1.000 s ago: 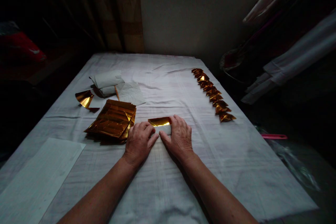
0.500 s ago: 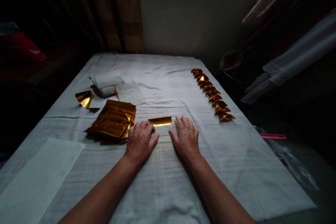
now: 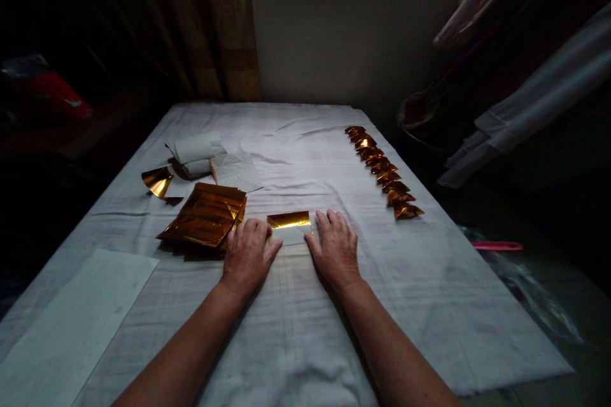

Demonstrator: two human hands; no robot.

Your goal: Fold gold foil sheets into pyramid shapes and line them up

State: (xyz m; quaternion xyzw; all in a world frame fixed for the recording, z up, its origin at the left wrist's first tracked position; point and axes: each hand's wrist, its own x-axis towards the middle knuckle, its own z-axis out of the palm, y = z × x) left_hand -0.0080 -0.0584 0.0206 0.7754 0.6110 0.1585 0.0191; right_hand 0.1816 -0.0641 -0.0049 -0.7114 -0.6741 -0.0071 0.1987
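The left hand point(image 3: 245, 253) is laid palm down on the cloth-covered worktop point(image 3: 382, 305), its fingers slightly bent and held close together, with the thumb set apart from them. The left end of a small folded sheet point(image 3: 289, 229) is met by these fingers, but nothing is gripped between them. The right hand point(image 3: 335, 249) is likewise laid palm down, its fingers opened a little wider and pointed forward, and its thumb is placed at the sheet's right end; whether the paper is pressed by it cannot be told.

The folded sheet is lain flat between the two hands, with its long sides run from left to right. Its far strip is shown in shiny gold, crossed by a bright reflection, while its near strip is dull and whitish. A thin edge of gold can be seen at the right end.

To the left, an uneven stack of gold sheets point(image 3: 203, 213) is placed just beside the left hand. Along the right side, folded gold pieces point(image 3: 384, 168) are lined up in a row. On a red bag point(image 3: 55, 92) in the shadows, a pale mark is shown, too dim to be read.
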